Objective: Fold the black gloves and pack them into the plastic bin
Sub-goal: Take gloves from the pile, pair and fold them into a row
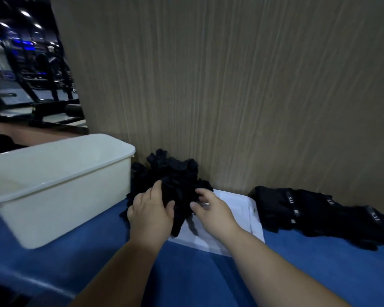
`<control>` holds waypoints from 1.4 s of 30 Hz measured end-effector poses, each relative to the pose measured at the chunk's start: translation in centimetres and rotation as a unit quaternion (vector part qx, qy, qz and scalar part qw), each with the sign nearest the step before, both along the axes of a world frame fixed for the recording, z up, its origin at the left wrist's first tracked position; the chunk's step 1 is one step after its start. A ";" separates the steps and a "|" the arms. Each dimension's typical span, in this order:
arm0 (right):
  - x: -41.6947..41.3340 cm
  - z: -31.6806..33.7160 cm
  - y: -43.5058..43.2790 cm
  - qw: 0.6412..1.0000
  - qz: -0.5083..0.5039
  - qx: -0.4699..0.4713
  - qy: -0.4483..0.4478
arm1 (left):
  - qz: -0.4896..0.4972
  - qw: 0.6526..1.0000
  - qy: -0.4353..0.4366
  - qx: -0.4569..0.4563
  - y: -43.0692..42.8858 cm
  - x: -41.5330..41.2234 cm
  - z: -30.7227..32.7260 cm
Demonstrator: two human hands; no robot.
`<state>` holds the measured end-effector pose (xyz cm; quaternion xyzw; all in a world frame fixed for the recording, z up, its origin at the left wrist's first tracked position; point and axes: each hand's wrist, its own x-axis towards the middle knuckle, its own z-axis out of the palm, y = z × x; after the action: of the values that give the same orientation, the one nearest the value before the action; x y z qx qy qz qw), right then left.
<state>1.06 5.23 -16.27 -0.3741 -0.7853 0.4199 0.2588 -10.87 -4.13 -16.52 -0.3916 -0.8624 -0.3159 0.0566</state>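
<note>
A person's left hand (150,214) is gripping one glove out of a heap of crumpled black fabric gloves (175,173), with the fingers (156,187) and thumb curled round the dark cloth. The right hand (211,209) is reaching into the heap's near side with its fingers bent. Whether it is pinching cloth or only touching it cannot be told from this blurred view.

The heap is sitting at the back edge of the blue-covered desk (186,273), against a tall wood-grain wall panel (231,85). It is spilling partly onto a flat white plastic sheet (237,216). The cream rectangular plastic bin (75,196) is standing just beside the heap, toward the desk's left edge. Nothing is showing in what can be seen of its inside. A second row of black strapped gloves with white lettering (308,211) is lying along the back edge to the right.

The main risk appears to be tangling. Because the gloves are bunched together, lifting one is likely to drag its neighbours along and scatter them across the desk. The limp cloth may also slump out of any fold before it reaches the bin. A sideways tug could shift the white sheet beneath the heap.
</note>
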 end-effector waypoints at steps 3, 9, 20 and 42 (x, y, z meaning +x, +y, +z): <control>-1.2 0.6 0.1 1.000 0.010 -0.010 -0.011 | -0.014 1.000 -0.022 0.003 0.2 -0.4 0.0; -2.2 1.1 0.3 0.990 -0.013 -0.108 0.091 | -0.037 0.998 -0.039 0.023 0.4 -0.4 0.7; 3.4 2.8 1.1 0.955 -0.044 -0.183 0.231 | -0.166 0.982 -0.037 0.086 0.5 4.2 2.7; 25.4 -0.6 -2.4 0.955 -0.082 -0.157 0.239 | -0.412 0.888 -0.201 -0.022 4.2 20.4 0.2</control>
<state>26.48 2.88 -16.82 -0.3617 -0.5919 0.5921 0.4101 9.49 0.07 -16.32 -0.6408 -0.6234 -0.3633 -0.2621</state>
